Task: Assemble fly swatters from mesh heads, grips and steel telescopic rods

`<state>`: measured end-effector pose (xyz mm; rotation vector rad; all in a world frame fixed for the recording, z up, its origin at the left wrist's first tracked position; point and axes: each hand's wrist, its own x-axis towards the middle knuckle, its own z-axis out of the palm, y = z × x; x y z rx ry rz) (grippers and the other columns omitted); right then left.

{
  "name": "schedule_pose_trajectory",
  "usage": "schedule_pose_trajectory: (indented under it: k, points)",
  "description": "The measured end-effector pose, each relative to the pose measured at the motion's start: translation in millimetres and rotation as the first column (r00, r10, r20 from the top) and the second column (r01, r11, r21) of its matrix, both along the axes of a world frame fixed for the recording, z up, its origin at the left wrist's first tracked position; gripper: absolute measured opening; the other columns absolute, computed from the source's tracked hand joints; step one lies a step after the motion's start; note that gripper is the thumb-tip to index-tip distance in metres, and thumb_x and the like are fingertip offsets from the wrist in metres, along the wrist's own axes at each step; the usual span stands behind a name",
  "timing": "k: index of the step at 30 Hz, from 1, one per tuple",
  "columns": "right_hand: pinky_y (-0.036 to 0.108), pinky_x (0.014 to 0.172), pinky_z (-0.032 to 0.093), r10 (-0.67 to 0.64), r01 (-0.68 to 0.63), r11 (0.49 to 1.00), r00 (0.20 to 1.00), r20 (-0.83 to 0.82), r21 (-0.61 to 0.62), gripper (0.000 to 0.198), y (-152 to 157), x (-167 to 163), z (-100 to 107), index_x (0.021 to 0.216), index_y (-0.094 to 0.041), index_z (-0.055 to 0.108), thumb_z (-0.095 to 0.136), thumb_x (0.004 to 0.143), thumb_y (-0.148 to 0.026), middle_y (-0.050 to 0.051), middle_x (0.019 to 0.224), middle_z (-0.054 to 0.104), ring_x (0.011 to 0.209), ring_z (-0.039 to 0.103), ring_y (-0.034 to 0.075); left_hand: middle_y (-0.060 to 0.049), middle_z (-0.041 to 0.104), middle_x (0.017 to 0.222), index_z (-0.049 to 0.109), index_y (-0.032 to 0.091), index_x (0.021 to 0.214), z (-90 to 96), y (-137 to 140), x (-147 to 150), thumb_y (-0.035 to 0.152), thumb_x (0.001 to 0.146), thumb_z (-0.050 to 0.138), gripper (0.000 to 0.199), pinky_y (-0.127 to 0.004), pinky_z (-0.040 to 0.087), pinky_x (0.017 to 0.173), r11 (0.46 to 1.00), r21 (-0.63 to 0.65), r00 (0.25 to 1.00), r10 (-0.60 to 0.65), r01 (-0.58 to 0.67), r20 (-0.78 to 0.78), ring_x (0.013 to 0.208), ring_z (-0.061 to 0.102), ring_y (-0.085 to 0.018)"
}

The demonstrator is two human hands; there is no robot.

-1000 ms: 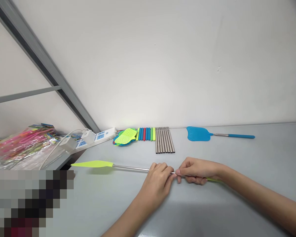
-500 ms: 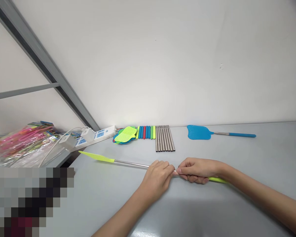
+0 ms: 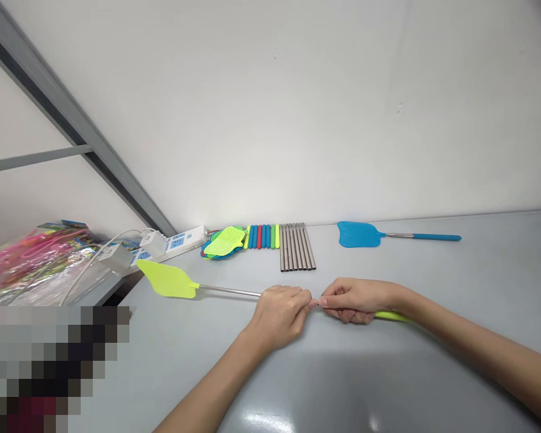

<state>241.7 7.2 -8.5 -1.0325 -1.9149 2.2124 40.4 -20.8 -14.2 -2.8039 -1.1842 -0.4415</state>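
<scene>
A yellow-green fly swatter (image 3: 169, 280) with a thin metal rod lies across the front of me, its flat head to the left. My left hand (image 3: 283, 314) is closed around the rod near its middle. Close beside it, my right hand (image 3: 354, 299) grips the same swatter where the rod meets the handle; a yellow-green handle end shows past the wrist. The fingers of both hands nearly touch. Behind them lie a row of metal tubes (image 3: 297, 248), a row of coloured handles (image 3: 262, 237) and a stack of swatter heads (image 3: 224, 242).
A blue fly swatter (image 3: 359, 234) lies at the back right by the wall. On the left are a white power strip (image 3: 184, 242) with plugged-in chargers and a clear plastic bag (image 3: 36, 264) of colourful things. A grey metal frame (image 3: 90, 144) slants along the wall.
The yellow-green swatter's head has turned about the rod, from nearly edge-on to showing its flat face. Both hands keep their hold. The whole view has shifted slightly.
</scene>
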Motion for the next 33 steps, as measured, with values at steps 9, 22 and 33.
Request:
schedule_pose_trajectory:
  k: [9,22,33]
  points:
    - [0.014,0.031,0.017,-0.011,0.011,0.998,1.000,0.009,0.070,0.041,1.0,3.7,4.2,0.060,-0.017,0.038,0.047,0.075,-0.053,-0.007,0.048,0.032,0.038,0.024,0.002,0.001,0.052,0.057,0.047,0.018,0.063,6.5,2.4,-3.8,0.028,0.087,0.028,0.032,-0.025,0.029,0.052,1.000,-0.013,1.000,0.012,-0.012,0.000,0.053,0.046,-0.012]
    - [0.015,0.031,0.018,-0.019,0.017,0.997,0.999,0.027,0.078,0.042,1.1,5.9,5.2,0.062,-0.017,0.039,0.046,0.074,-0.056,-0.008,0.048,0.031,0.038,0.023,0.002,0.002,0.051,0.057,0.045,0.018,0.063,10.6,3.1,-9.0,0.028,0.088,0.028,0.032,-0.024,0.029,0.052,1.000,-0.001,1.000,0.016,-0.016,-0.023,0.053,0.046,-0.011]
    - [0.015,0.030,0.017,-0.009,0.008,0.997,1.000,0.014,0.075,0.041,2.1,8.2,5.5,0.062,-0.017,0.039,0.047,0.074,-0.055,-0.007,0.048,0.031,0.038,0.023,0.002,0.002,0.050,0.055,0.046,0.018,0.063,11.9,3.3,-12.8,0.030,0.088,0.029,0.033,-0.025,0.028,0.051,1.000,0.018,1.000,0.007,-0.007,-0.009,0.052,0.046,-0.011]
